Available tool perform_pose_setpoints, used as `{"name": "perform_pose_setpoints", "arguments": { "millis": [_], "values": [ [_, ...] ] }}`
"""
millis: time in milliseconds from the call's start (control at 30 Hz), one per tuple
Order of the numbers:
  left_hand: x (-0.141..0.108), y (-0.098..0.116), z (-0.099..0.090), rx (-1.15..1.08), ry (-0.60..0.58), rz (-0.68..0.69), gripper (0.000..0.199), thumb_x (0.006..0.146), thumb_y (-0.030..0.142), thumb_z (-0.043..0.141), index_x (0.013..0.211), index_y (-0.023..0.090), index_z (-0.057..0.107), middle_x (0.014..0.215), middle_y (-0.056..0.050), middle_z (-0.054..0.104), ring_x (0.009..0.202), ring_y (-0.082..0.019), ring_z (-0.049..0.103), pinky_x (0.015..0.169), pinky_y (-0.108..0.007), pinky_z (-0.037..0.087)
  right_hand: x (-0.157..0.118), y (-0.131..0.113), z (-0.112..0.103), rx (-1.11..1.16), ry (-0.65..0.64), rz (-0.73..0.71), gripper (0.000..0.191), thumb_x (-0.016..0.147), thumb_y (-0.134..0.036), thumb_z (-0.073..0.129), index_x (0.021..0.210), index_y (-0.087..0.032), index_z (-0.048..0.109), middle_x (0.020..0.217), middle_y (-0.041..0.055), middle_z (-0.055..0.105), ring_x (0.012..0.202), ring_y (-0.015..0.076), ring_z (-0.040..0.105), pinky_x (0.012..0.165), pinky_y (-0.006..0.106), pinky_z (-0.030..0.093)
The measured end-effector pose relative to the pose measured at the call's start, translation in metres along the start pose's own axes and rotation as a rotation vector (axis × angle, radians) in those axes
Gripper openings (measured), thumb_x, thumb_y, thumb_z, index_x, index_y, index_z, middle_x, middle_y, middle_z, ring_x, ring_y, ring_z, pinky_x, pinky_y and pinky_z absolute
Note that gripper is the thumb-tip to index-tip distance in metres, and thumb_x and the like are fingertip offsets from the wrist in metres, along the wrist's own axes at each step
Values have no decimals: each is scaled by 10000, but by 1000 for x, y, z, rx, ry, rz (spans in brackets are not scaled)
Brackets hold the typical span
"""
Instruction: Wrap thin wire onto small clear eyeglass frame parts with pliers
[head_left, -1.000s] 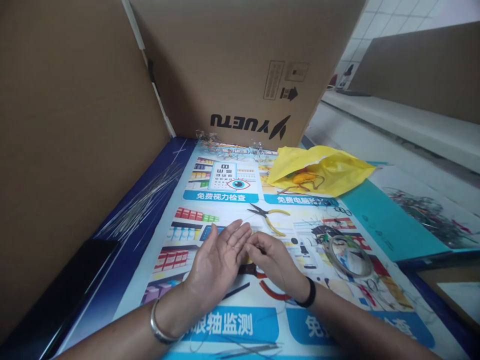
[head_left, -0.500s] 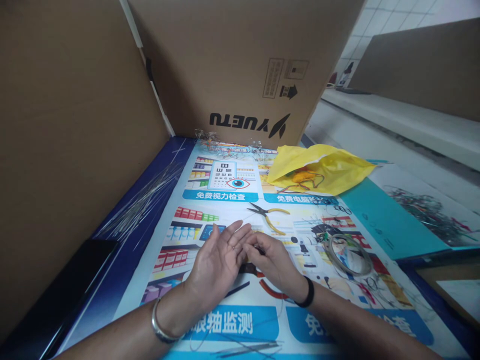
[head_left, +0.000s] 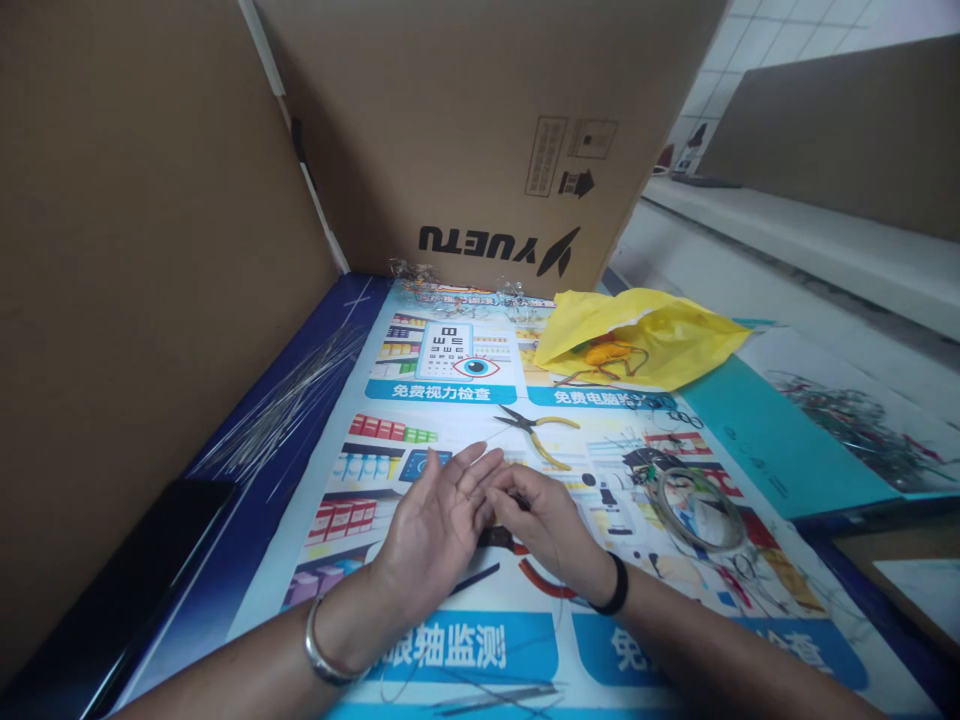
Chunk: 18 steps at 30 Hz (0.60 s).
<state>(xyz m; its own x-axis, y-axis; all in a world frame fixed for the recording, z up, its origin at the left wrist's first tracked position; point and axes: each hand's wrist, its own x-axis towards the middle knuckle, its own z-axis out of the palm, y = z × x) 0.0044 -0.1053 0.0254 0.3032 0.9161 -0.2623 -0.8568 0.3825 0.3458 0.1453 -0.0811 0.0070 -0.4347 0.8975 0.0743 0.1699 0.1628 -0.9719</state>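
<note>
My left hand [head_left: 439,520] is turned palm up, its fingers stretched out and its thumb apart. Against its fingers sits my right hand [head_left: 551,520], thumb and forefinger pinched together; whatever they hold is too small to make out. Under and beside my hands lie orange-handled pliers [head_left: 544,580], partly covered by them. Just beyond my fingertips, yellow-handled pliers [head_left: 534,428] lie with their handles spread. A coil of pale wire [head_left: 701,510] rests on the printed sheet to the right of my right hand.
A yellow pouch [head_left: 652,340] with an orange item lies behind. Straight wires [head_left: 289,400] and a black phone-like slab [head_left: 142,580] are at left. Cut wires [head_left: 510,698] lie in front, tangled wire [head_left: 855,425] at right. Cardboard walls [head_left: 480,130] stand behind and left.
</note>
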Motion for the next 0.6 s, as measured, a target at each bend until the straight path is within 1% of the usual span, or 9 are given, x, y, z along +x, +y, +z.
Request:
{"name": "perform_pose_setpoints", "arguments": {
  "millis": [433,600],
  "values": [
    [-1,1,2,41,-36,17,463,847,476,398,1133,132,515,1261,-138,491,1223,-238,394,1034,-333,262,1,-3,0,-90,46,-9,102,794,-206,505,702,-187,545,671,-7,630,592,103,561,557,215,440],
    [-1,1,3,50,-41,28,463,846,478,398,1138,139,513,1257,-133,496,1233,-234,382,1047,-342,245,1,-3,1,-49,34,-24,95,799,-208,497,716,-191,541,666,-12,626,578,97,557,551,210,444]
  ]
}}
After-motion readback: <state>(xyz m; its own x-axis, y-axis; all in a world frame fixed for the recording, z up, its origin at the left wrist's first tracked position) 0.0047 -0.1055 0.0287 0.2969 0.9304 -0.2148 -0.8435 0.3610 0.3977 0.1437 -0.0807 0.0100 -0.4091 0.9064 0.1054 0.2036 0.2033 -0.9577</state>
